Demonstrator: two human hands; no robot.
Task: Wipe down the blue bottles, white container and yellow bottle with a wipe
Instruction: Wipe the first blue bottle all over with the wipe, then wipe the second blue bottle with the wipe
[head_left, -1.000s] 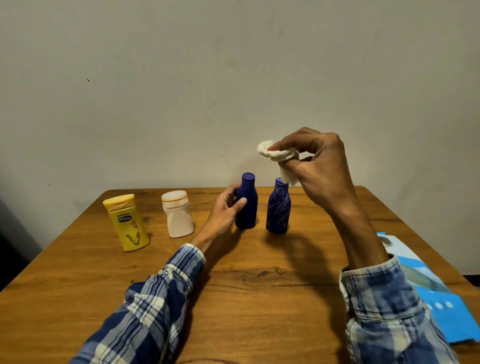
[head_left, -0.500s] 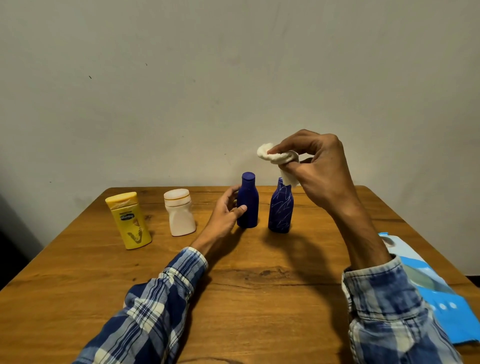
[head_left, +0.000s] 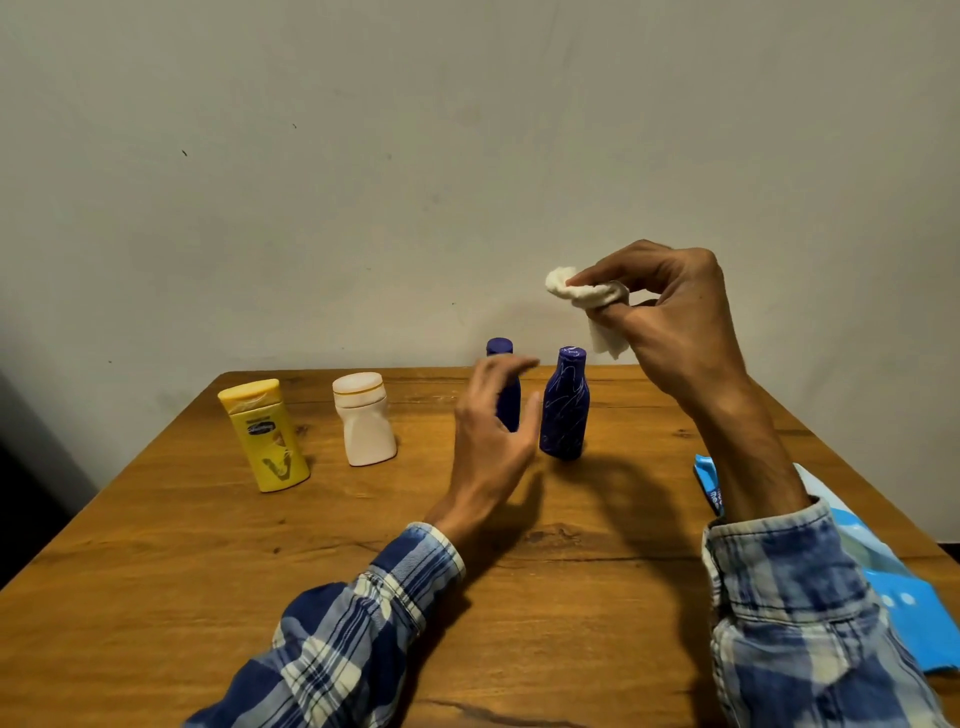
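Over table (head_left: 156, 571), right hand (head_left: 675, 322) pinches wipe (head_left: 587, 293), left hand (head_left: 493, 441) spread.

— Where is the left hand (head_left: 493, 423)?

— Just left of the patterned blue bottle (head_left: 565, 410), held off the surface, with the wrist bent up and the fingers and thumb curved in a loose C. It is blurred, so I cannot tell whether it grips anything.

— And the right hand (head_left: 672, 312)?

— Above that bottle and a little to its right. Thumb and forefinger pinch a crumpled wipe (head_left: 587, 293), and the other fingers curl beneath it. Both forearms are bare up to checked blue sleeves (head_left: 363, 623); the right forearm slopes steeply up toward the hand.
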